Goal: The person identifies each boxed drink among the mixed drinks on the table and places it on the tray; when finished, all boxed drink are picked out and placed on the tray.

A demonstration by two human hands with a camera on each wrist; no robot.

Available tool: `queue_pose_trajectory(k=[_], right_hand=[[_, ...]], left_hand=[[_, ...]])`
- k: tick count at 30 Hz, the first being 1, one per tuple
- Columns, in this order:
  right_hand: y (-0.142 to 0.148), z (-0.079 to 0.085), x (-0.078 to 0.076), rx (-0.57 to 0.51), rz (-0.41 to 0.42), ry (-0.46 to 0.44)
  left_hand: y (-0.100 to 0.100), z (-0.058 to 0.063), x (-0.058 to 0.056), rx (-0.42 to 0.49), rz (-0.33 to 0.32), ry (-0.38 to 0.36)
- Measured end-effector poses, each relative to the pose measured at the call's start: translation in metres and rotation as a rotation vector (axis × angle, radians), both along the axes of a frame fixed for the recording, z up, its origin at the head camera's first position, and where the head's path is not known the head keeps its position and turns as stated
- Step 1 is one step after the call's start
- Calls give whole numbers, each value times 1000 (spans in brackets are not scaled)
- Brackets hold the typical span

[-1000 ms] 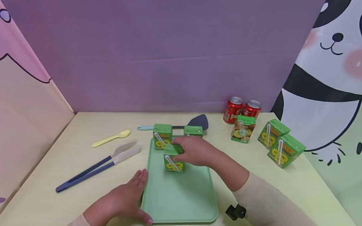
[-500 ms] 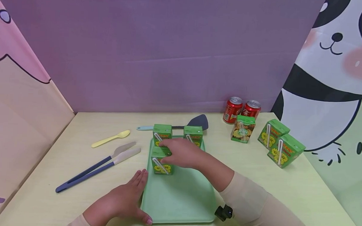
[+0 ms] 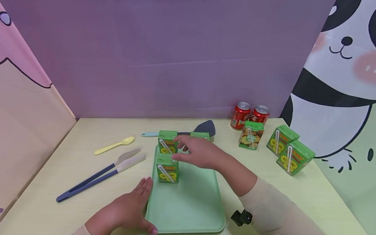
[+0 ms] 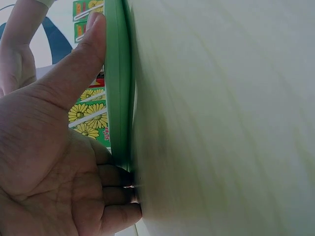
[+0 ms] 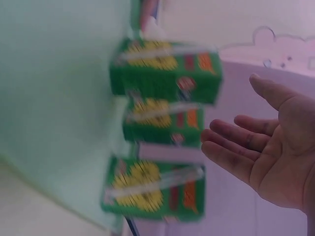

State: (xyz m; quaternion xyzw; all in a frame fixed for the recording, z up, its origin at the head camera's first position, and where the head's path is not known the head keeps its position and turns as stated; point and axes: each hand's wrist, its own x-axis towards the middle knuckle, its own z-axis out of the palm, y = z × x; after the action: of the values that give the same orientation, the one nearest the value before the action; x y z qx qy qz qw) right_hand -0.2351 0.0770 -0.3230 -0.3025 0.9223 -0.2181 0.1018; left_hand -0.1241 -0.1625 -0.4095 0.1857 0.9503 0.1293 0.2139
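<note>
A light green tray [image 3: 188,211] bears three green drink cartons with straws. One carton [image 3: 167,142] stands at its far left corner, another carton [image 3: 199,135] at the far right is partly behind my right hand, and a front carton [image 3: 168,168] stands just before the first. My right hand [image 3: 202,152] hovers beside the front carton, fingers spread, holding nothing; the right wrist view shows a gap between this hand [image 5: 280,147] and the cartons. My left hand [image 3: 129,208] rests against the tray's left edge, its thumb at the near corner and fingers straight along the side.
Right of the tray stand a brown-and-green carton [image 3: 251,135], two green cartons [image 3: 295,157] and two red cans [image 3: 240,116]. To the left lie a yellow spoon [image 3: 113,145] and blue-handled tongs [image 3: 100,176]. A spatula [image 3: 205,127] lies behind the tray.
My right hand moved the front carton left into line with the far left one, then let go and drew back to the right. The left hand stayed put.
</note>
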Motion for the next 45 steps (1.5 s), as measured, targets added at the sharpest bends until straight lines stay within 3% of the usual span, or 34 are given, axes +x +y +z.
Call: queue_pose_trajectory(k=[6, 16, 23, 30, 35, 40, 45], right_hand=[[45, 23, -19, -51, -96, 62], [131, 34, -62, 142, -294, 229], [174, 17, -86, 202, -358, 205], [201, -4, -102, 224, -414, 82], [209, -18, -110, 181, -377, 4], [211, -27, -113, 183, -360, 66], [211, -25, -110, 192, -359, 95]], left_hand=[[-1, -1, 1, -2, 7, -6], [0, 0, 1, 3, 13, -13], [0, -1, 2, 16, 9, 1], [0, 0, 0, -2, 13, -14], [-1, -1, 0, -6, 14, -14], [0, 0, 0, -9, 16, -19], [2, 1, 0, -2, 13, -22]])
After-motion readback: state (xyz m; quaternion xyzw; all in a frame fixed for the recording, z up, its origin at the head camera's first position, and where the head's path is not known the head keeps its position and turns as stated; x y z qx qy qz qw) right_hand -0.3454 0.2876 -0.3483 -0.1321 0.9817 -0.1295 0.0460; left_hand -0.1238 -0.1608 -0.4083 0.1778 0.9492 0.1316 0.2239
